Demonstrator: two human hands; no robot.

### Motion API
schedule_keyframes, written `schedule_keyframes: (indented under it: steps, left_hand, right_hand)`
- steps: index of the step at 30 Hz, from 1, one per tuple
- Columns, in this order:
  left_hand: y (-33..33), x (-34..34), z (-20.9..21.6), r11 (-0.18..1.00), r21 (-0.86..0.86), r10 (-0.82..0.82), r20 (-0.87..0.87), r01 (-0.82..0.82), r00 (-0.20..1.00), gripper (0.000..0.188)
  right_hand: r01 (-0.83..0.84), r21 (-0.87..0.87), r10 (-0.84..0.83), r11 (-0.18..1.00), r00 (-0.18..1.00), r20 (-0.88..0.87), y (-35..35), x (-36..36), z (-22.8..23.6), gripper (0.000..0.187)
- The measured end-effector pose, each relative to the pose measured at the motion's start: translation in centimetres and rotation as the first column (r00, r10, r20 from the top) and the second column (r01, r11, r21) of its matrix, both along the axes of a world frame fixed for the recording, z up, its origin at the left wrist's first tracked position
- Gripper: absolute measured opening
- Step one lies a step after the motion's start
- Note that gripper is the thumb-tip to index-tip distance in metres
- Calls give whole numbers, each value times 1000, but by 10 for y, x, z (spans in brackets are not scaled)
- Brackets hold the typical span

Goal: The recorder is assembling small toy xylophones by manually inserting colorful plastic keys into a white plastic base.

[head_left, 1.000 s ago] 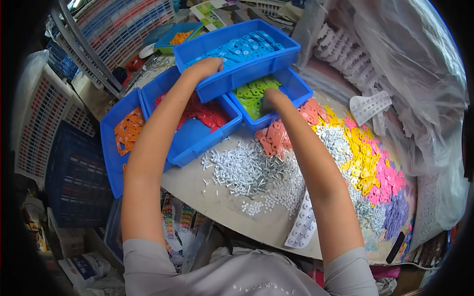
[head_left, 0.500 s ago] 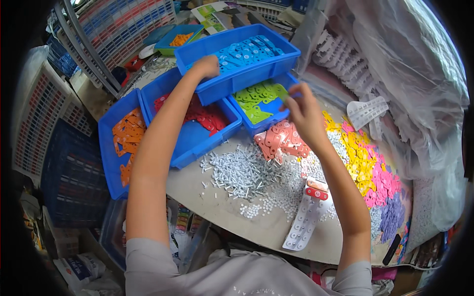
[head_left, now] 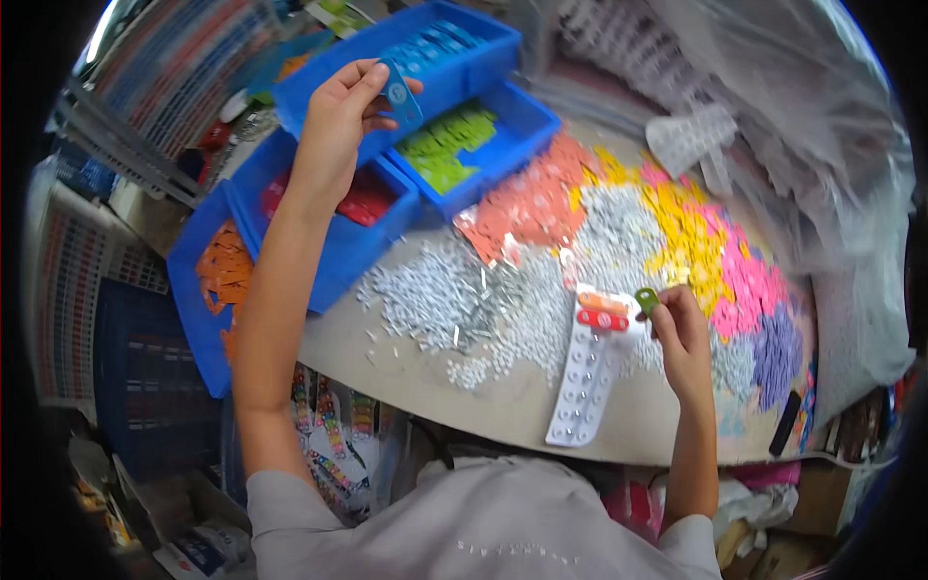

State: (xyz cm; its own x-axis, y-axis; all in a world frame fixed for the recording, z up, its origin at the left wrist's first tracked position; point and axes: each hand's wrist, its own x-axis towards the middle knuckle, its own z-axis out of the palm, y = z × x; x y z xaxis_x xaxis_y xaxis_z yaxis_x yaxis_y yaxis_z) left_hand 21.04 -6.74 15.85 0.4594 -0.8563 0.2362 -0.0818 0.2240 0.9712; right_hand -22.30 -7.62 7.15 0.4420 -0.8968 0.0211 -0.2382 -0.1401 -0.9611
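Observation:
Up by the blue bins, my left hand (head_left: pixel 340 121) pinches a flat blue plastic piece (head_left: pixel 402 101) between thumb and fingers. My right hand (head_left: pixel 684 333) is closed on a small green plastic piece (head_left: pixel 648 299), just right of a white studded strip (head_left: pixel 582 377). That strip lies slanting near the table's front edge. Across its far end sit an orange piece (head_left: pixel 601 304) and a red piece (head_left: pixel 601 320), one below the other. The rest of the strip shows rows of bare studs.
Blue bins hold blue (head_left: pixel 430 50), green (head_left: pixel 449 145), red (head_left: pixel 367 201) and orange pieces (head_left: pixel 224 271). Loose heaps of silver rivets (head_left: pixel 425 290), salmon (head_left: pixel 532 203), yellow (head_left: pixel 688 261), pink (head_left: pixel 749 290) and purple pieces (head_left: pixel 776 353) cover the table. Clear plastic sheeting (head_left: pixel 812 155) hangs at the right.
My left hand has lifted out of the top bin with a blue piece. My right hand has come from the green bin toward me, to the white strip, with a green piece.

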Motion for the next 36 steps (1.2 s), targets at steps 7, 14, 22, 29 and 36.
schedule_keyframes:
  steps: [7,14,22,29,36]
  left_hand:
    - [60,-115,-46,820,298,-481,-107,489,870,12]
    - [79,-173,-103,654,293,-462,-575,697,675,12]
    - [84,-181,-138,755,285,-407,-502,590,763,13]
    - [75,-208,-135,815,378,-328,-325,439,887,15]
    - [65,-222,-148,895,334,-347,109,295,931,11]
  right_hand:
    - [-81,-434,-119,897,903,-414,29,3,-15,5]
    - [-201,-427,-34,881,876,-482,47,5,-32,9]
    - [-174,-493,-98,852,873,-477,52,9,-49,18]
    - [1,-426,-211,905,870,-445,53,9,-55,49]
    - [49,-395,-230,917,876,-424,52,9,-58,60]
